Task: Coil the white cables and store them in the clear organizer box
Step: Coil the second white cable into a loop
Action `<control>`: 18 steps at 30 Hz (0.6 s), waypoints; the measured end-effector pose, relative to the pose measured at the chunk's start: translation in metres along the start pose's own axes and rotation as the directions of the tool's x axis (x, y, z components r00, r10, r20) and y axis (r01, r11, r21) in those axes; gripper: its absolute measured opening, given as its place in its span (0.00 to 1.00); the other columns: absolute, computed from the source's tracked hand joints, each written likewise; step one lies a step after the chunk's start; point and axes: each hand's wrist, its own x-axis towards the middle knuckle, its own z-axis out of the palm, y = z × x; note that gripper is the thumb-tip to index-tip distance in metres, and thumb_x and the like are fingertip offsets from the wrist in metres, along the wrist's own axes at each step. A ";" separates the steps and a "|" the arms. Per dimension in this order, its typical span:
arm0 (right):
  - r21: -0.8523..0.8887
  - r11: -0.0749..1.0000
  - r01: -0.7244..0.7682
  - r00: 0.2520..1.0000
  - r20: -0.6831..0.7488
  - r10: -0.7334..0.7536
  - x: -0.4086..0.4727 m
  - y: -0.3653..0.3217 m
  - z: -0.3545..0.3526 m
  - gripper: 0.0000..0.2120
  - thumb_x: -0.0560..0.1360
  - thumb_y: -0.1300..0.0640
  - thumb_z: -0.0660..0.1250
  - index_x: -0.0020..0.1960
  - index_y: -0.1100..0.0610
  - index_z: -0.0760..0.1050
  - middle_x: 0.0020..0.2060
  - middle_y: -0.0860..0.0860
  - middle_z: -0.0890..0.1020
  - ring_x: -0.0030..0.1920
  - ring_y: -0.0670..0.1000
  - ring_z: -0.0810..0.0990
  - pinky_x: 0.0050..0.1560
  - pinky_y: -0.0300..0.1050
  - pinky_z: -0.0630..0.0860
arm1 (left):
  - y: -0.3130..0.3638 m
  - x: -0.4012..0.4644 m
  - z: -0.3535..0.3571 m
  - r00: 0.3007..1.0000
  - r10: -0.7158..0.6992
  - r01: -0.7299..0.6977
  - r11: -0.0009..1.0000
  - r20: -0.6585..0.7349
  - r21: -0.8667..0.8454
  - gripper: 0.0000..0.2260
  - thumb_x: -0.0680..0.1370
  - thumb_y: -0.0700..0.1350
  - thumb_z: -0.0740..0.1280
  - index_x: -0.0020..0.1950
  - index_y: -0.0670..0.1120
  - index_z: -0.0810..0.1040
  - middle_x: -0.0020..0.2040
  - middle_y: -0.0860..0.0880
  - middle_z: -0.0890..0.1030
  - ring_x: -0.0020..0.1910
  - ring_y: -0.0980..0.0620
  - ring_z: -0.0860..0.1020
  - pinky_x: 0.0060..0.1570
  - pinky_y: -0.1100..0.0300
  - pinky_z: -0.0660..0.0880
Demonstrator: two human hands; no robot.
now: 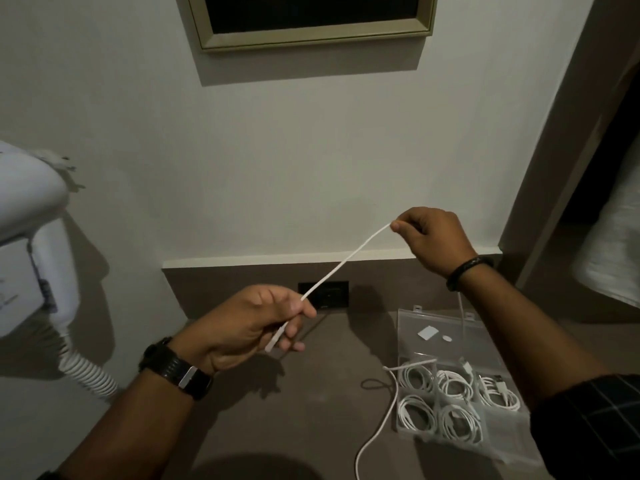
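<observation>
Currently, hands: your left hand (254,323) and right hand (433,240) pinch a taut white cable (346,263) above the counter (311,393).
Risk: its slack hangs over the open clear organizer box (446,325); coiling may snag the stored coils (453,407).

Thin white cable (346,263) stretched taut in mid-air; clear organizer box (446,327) open, compartments holding coiled white cables (457,422).

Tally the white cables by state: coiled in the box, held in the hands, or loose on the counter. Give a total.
Coiled in the clear organizer box: 5
Stretched between the left hand and right hand: 1 held cable
Loose, trailing from the box edge across the counter: 1 loose cable
Total: 7
</observation>
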 end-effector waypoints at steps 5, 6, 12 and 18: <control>-0.150 0.986 -0.078 0.994 0.062 0.088 -0.008 0.013 0.023 0.10 0.77 0.54 0.63 0.46 0.58 0.79 0.42 0.57 0.84 0.42 0.58 0.79 0.42 0.44 0.72 | 0.009 -0.003 0.008 0.998 0.050 -0.047 0.993 0.022 -0.108 0.07 0.74 0.45 0.71 0.45 0.41 0.83 0.33 0.45 0.83 0.28 0.51 0.82 0.38 0.54 0.82; -0.220 0.975 -0.031 0.989 0.136 0.062 -0.018 0.005 0.033 0.09 0.77 0.55 0.62 0.47 0.57 0.79 0.43 0.58 0.84 0.44 0.60 0.80 0.42 0.46 0.73 | 0.016 0.002 0.013 0.993 0.120 -0.114 0.975 0.018 -0.190 0.08 0.72 0.46 0.73 0.45 0.41 0.83 0.36 0.44 0.85 0.33 0.48 0.84 0.41 0.53 0.83; -0.073 0.895 0.440 0.773 0.537 -0.337 -0.101 -0.097 0.060 0.06 0.76 0.59 0.60 0.46 0.54 0.75 0.41 0.54 0.81 0.40 0.56 0.79 0.41 0.51 0.77 | 0.056 0.040 0.019 0.801 0.474 -0.377 0.874 -0.366 0.307 0.08 0.78 0.39 0.65 0.50 0.36 0.82 0.54 0.40 0.84 0.57 0.45 0.81 0.59 0.51 0.78; -0.050 0.878 0.476 0.853 0.269 -0.447 -0.036 -0.101 -0.025 0.10 0.77 0.49 0.62 0.46 0.55 0.77 0.38 0.54 0.83 0.38 0.58 0.79 0.38 0.51 0.75 | 0.042 0.012 0.004 0.946 0.301 -0.177 0.792 -0.123 0.584 0.10 0.80 0.41 0.62 0.49 0.40 0.83 0.45 0.45 0.87 0.46 0.49 0.85 0.49 0.60 0.79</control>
